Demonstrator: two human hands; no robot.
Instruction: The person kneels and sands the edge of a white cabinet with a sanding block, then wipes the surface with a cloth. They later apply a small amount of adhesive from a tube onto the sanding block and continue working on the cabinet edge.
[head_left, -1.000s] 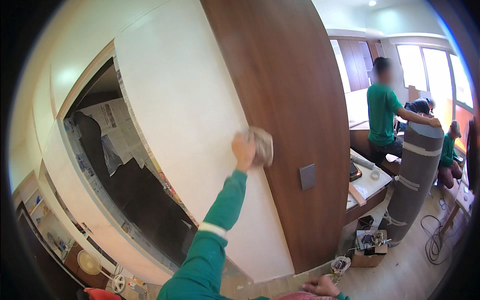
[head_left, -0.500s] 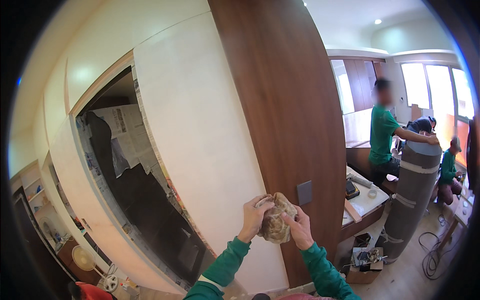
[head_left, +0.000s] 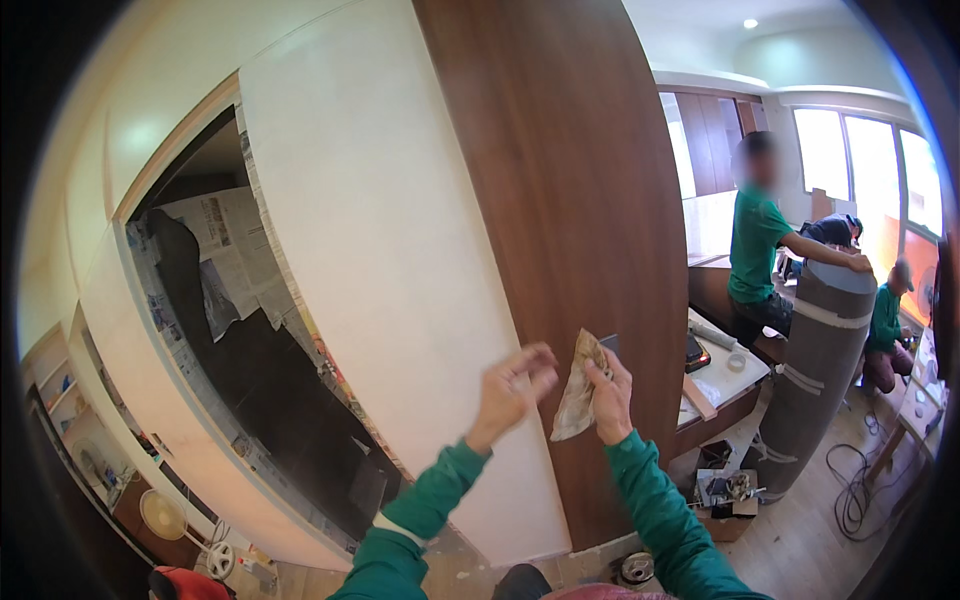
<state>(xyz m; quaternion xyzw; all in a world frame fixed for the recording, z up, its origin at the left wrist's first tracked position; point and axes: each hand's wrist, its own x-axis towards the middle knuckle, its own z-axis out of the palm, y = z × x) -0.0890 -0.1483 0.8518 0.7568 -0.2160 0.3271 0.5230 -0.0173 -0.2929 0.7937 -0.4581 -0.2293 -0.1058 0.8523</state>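
Right hand (head_left: pixel 612 392): we see it raised in front of the brown wood panel (head_left: pixel 560 200), at about 5 o'clock from the picture's centre; its fingers (head_left: pixel 597 372) are pinched together on the upper part of a worn sheet of sandpaper (head_left: pixel 577 400).
Sandpaper: it is crumpled, beige-grey, and hangs down from the right fingers; its lower end is free, toward 7 o'clock from the hand.
Left hand (head_left: pixel 512 388): it is just beside the sandpaper, at 9 o'clock from it, not touching it; the fingers are loosely spread and curled and hold nothing.
Sleeves: both forearms wear green sleeves and come from the lower edge.
White panel (head_left: pixel 400 260): it stands behind the left hand, with its edge against the wood panel.
Dark opening (head_left: pixel 250 370): at 9 o'clock from the hands, with newspaper (head_left: pixel 225 245) stuck around its border.
Other people: a person in a green shirt (head_left: pixel 755 245) stands at 3 o'clock, well apart, with a hand on a tall grey roll (head_left: pixel 820 370).
Desk (head_left: pixel 725 365): it is between the wood panel and the roll and carries small things which we cannot identify.
Floor (head_left: pixel 820 540): cables and a small box lie near the roll.
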